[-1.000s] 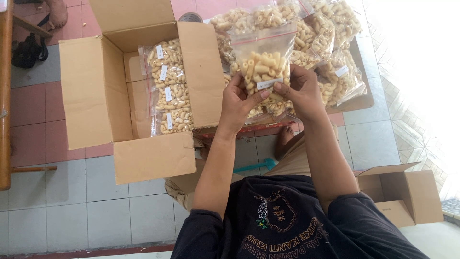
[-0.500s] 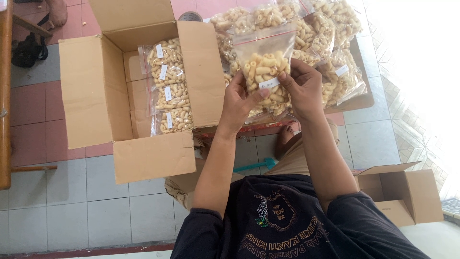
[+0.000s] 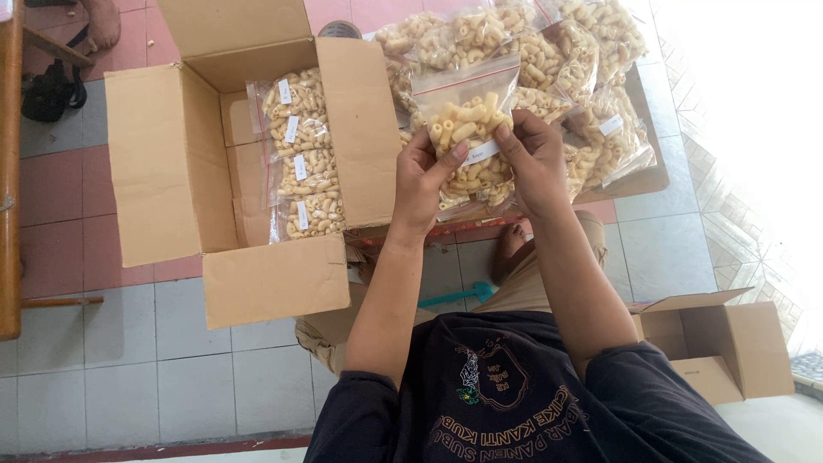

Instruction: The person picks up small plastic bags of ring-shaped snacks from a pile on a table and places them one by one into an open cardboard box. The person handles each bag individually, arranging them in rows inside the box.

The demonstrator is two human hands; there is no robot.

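Note:
A clear zip bag of pale tube-shaped snacks [image 3: 467, 129] with a small white label is held up in front of me. My left hand [image 3: 422, 180] grips its left side, thumb across the front. My right hand [image 3: 533, 163] grips its right side, fingertips on the label. To the left stands an open cardboard box [image 3: 163, 163] with several similar labelled bags [image 3: 300, 154] standing in a row inside. Behind the held bag lies a pile of filled snack bags [image 3: 583, 69] on a flat cardboard tray [image 3: 647, 176].
A smaller open cardboard box [image 3: 729, 343] sits on the tiled floor at lower right. A wooden post [image 3: 9, 171] runs down the left edge, with black sandals [image 3: 51, 86] beside it. A teal stick [image 3: 454, 297] lies by my foot [image 3: 510, 244].
Both hands have shifted slightly on the bag and lowered it a little; the bag has tilted and the label now sits under my right fingertips.

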